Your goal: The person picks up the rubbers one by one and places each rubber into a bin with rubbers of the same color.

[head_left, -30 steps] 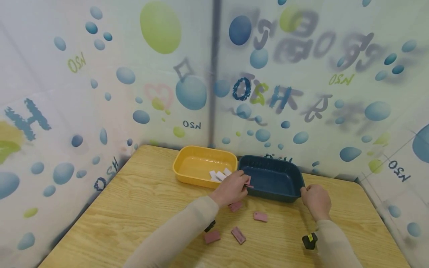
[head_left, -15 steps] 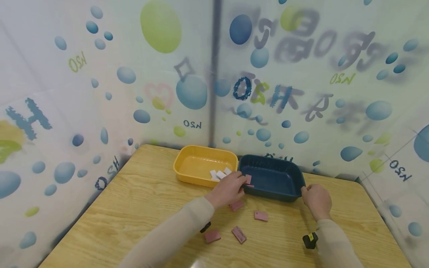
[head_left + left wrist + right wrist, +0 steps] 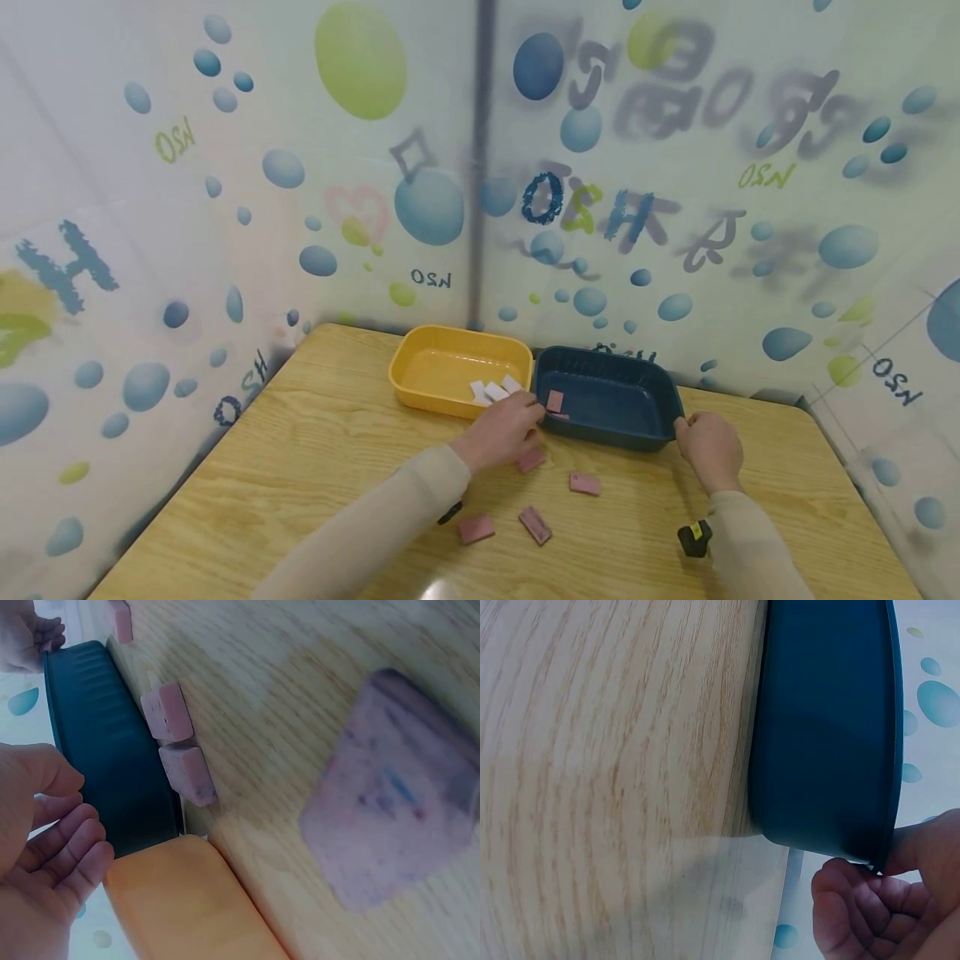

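The left hand [image 3: 501, 429] is at the near left corner of a dark blue bin [image 3: 607, 406], where it meets a yellow bin [image 3: 427, 400]. In the left wrist view its fingers [image 3: 71, 840] are loosely bent beside the rim, and nothing shows between them and the thumb. Inside the blue bin lie two pink blocks [image 3: 555, 401]. The right hand [image 3: 711, 450] pinches the blue bin's near right rim between thumb and fingers [image 3: 866, 896]. Several more pink blocks lie on the wooden table, one pink block [image 3: 531, 460] just below the left hand.
White pieces [image 3: 495, 391] sit in the yellow bin's right end. Spread before the bins are a pink block [image 3: 584, 483], a speckled pink block [image 3: 536, 525] and another pink block [image 3: 476, 528]. Patterned curtains [image 3: 420, 275] stand close behind the table [image 3: 337, 450].
The left hand has drawn back leftward from over the blue bin, uncovering the pink blocks inside. The right hand keeps its hold on the rim.
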A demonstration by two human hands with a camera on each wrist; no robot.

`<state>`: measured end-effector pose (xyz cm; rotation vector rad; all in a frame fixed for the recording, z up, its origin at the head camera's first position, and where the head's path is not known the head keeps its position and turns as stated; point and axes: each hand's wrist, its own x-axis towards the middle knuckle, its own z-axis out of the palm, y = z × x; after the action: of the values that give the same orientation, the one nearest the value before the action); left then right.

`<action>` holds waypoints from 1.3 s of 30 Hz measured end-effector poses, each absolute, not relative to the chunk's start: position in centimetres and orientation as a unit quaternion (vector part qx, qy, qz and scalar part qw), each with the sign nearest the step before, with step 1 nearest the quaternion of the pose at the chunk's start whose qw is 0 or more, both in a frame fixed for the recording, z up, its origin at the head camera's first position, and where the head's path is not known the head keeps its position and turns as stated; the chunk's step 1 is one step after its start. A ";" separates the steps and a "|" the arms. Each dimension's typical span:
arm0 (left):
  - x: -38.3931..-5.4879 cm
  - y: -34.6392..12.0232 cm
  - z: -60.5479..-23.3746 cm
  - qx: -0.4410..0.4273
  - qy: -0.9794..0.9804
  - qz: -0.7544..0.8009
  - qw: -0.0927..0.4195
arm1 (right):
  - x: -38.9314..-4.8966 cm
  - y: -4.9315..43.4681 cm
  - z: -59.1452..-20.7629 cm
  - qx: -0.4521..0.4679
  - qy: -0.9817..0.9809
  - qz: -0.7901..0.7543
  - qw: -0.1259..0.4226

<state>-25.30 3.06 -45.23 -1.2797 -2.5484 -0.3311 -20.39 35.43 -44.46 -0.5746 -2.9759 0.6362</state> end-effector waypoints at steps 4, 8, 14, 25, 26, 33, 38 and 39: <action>-25.1 2.9 -45.2 -0.439 -0.886 -0.098 0.116 | -20.4 35.5 -44.6 -0.183 -0.961 0.205 0.028; -24.8 2.8 -45.2 -0.432 -0.893 -0.095 0.081 | -20.4 35.5 -44.6 -0.183 -0.961 0.205 0.029; -24.5 2.7 -45.8 -0.413 -0.905 -0.100 0.029 | -20.4 35.4 -44.5 -0.189 -0.959 0.210 0.027; -24.2 2.6 -46.8 -0.396 -0.917 -0.038 0.029 | -20.1 35.3 -44.3 -0.171 -0.959 0.223 0.045; -24.2 2.6 -46.8 -0.395 -0.917 -0.035 0.029 | -20.1 35.3 -44.3 -0.171 -0.958 0.224 0.045; -23.8 2.5 -46.6 -0.393 -0.918 -0.015 0.044 | -20.1 35.4 -44.4 -0.169 -0.958 0.226 0.051; -23.7 2.5 -46.5 -0.389 -0.920 -0.009 0.056 | -20.0 35.3 -44.3 -0.173 -0.958 0.224 0.051; -23.6 2.5 -46.5 -0.386 -0.920 -0.009 0.058 | -20.0 35.3 -44.3 -0.174 -0.958 0.224 0.051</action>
<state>-23.64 2.47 -46.50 -1.1711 -2.7892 -0.0279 -20.01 35.27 -44.27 -0.5281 -2.9150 0.6822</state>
